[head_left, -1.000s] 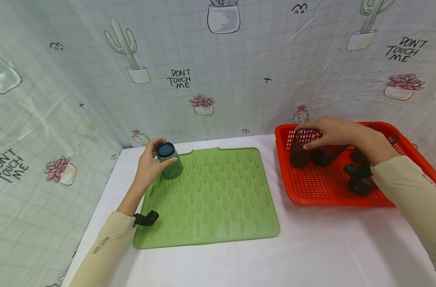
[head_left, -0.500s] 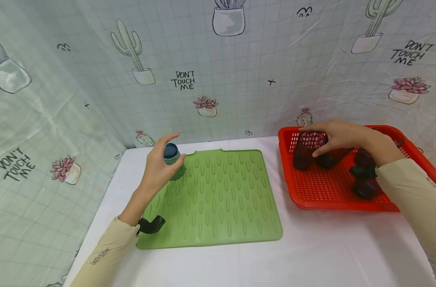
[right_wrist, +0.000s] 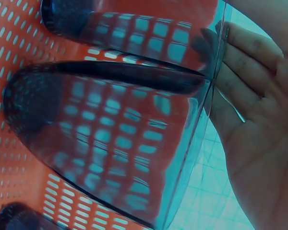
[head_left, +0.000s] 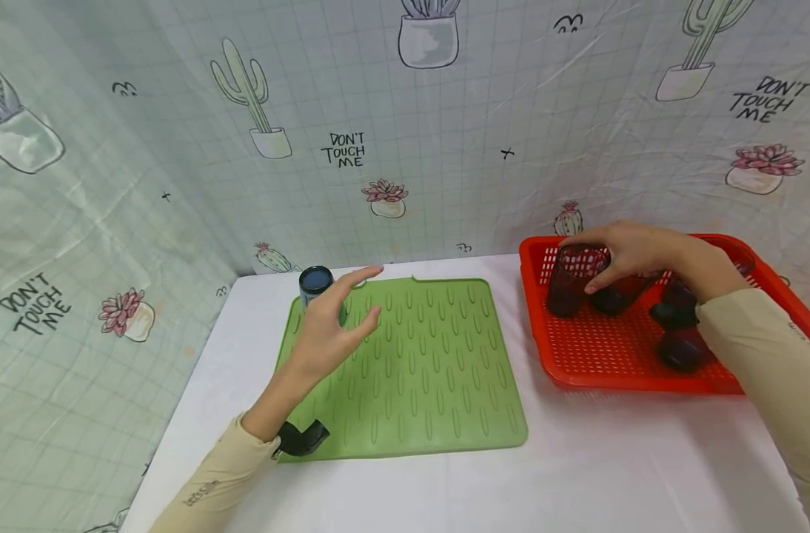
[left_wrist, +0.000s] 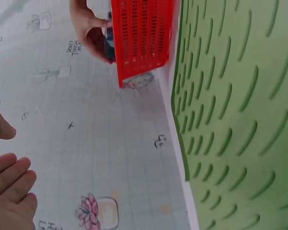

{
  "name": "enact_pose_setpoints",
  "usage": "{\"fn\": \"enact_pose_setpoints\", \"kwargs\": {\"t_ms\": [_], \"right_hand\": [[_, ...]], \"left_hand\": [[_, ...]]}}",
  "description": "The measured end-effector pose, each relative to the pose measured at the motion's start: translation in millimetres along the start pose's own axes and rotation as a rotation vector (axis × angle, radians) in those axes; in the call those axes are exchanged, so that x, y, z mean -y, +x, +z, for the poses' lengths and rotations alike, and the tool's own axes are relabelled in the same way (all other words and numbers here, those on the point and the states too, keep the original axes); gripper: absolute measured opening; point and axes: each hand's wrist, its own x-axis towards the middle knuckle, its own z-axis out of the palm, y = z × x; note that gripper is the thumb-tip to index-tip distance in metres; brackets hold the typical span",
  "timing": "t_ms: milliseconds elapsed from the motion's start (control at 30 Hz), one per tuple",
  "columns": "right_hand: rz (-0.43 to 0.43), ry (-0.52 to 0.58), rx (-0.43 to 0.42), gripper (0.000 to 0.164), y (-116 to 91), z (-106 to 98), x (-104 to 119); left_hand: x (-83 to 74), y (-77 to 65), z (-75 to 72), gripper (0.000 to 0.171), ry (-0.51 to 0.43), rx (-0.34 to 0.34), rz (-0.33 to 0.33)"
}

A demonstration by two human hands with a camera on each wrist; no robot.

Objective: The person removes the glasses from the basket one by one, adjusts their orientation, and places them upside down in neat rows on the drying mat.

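Thumb and fingers apart, the left hand (head_left: 332, 333) has room rightward over the green mat (head_left: 432, 363). The right hand (head_left: 638, 248) clasps a glass (head_left: 565, 295) just inside the red basket (head_left: 537, 333)'s left edge.

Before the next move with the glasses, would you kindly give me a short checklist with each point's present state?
1. Mat glass upright: ok, standing at the far left of the green mat.
2. Left-hand grip unloaded: ok, finger and thumb apart, holding nothing.
3. Unblocked head view of the mat glass: not ok, the left-hand grip covers part of it.
4. Right-hand grip at the basket glass: ok, finger and thumb either side of its rim.
5. Hold firm enough to lift: cannot tell from these views.
6. Basket glass apart from the leaning glass beside it in the red basket: cannot tell, they overlap in view.
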Motion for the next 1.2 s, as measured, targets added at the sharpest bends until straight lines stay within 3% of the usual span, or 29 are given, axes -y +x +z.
{"fn": "enact_pose_setpoints", "kwargs": {"t_ms": [367,733,967,1200], "right_hand": [[0.0,-0.054,-0.038,0.08,-0.1,2.2,-0.2],[0.003,-0.075,-0.07,0.081,-7.5,-6.5,14.1],[-0.02,-0.143,-0.114,0.081,-16.5,-14.1,23.1],[-0.093,-0.167,-0.165,0.079,-24.7,-17.6,33.7]], "left_hand": [[-8.4,-0.8,24.3,0.056,-0.172,0.062,0.005],[-13.0,1.3,43.3,0.053,-0.27,0.096,-0.001],[-19.3,7.2,50.6,0.052,-0.238,0.113,0.02],[-24.2,10.9,56.8,0.052,-0.274,0.129,0.032]]}}
